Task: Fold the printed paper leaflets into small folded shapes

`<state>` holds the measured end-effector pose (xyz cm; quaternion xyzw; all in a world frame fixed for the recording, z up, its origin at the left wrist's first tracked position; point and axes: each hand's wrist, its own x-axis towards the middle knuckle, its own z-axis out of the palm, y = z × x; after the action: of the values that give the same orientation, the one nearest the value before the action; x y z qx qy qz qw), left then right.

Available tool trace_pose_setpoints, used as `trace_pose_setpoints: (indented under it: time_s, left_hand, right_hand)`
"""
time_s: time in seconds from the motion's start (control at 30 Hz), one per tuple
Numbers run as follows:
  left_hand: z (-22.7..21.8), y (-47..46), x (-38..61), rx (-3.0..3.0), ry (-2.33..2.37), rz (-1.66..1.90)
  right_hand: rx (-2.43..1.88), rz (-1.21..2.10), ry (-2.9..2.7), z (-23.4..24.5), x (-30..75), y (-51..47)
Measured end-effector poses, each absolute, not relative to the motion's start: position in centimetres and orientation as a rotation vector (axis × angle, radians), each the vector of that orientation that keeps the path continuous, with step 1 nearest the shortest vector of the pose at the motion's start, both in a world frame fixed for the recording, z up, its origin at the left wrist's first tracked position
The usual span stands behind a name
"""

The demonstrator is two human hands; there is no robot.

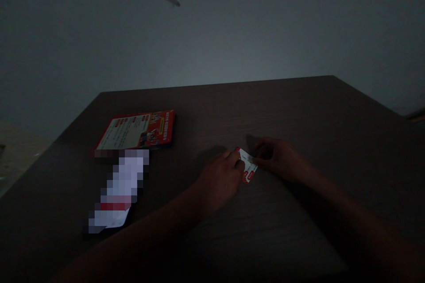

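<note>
At four o'clock from mid-view I see a small white card (pixel 248 165), partly covered, askew, red labels (pixel 250 175) toward six o'clock.

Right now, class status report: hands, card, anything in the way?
Left hand at card's left side, right hand at its right edge. Card white with red print. Red pack off left, clear of hands.

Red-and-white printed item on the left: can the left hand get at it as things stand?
Probably yes: nothing visible stands between the left hand and the red-and-white printed item, though its fingers are at the small card and would likely have to leave it first.
</note>
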<state>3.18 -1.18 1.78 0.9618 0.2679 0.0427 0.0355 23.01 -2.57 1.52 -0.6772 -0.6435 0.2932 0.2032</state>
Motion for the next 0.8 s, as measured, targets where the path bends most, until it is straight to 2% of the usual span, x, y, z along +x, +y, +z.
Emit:
trace_pose_setpoints:
  time_s: [0.8]
  left_hand:
    - [1.6, -1.1, 3.2, 2.982, 0.803, 0.162]
  right_hand:
    - [-1.908, 0.807, -1.856, 1.1, 24.4, -2.4]
